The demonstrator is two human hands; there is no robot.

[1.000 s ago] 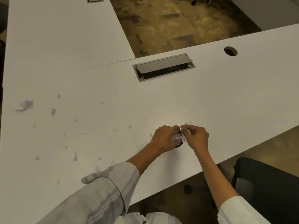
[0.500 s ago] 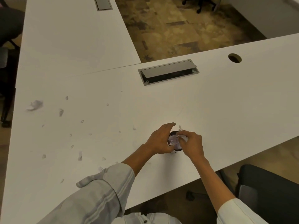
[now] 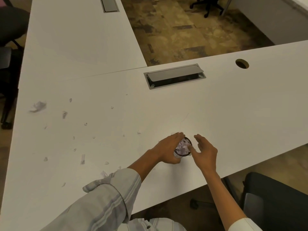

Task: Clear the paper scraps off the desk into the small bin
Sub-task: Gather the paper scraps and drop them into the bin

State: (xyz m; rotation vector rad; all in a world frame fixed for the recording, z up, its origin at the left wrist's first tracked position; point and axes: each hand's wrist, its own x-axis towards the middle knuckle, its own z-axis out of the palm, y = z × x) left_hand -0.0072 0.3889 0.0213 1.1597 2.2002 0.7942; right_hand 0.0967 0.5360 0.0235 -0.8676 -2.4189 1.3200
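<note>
Spanning most of the view, the broad white L-shaped laminate desk (image 3: 233,105) carries everything else, and places below are given from the small bin standing on it near its front edge. Beyond the bin, toward the far edge, sits a long grey metal cable hatch (image 3: 175,76) with its flap tilted up; farther to the right of that is a round cable hole (image 3: 242,63). A dark office chair (image 3: 275,202) shows below the desk edge, right of the bin.

Left of the bin, a rolled pale grey sleeve (image 3: 106,194) covers the forearm. The left hand (image 3: 168,151) curls round the bin's left side, fingers over the far rim and thumb at the near wall, gripping it. The right hand (image 3: 204,151) hovers just right of the bin with fingers spread and relaxed, holding nothing (its thumb tip reaches to the rim, though whether it touches is unclear).

The small round dark-rimmed bin (image 3: 185,153) stands upright between the two hands, its long axis vertical and mouth facing up, heaped with crumpled white and lilac paper (image 3: 183,146).

Well to the left of the bin, one crumpled pale scrap (image 3: 38,106) lies near the desk's left edge, and many tiny torn white paper scraps (image 3: 82,158) are scattered between it and the bin.
</note>
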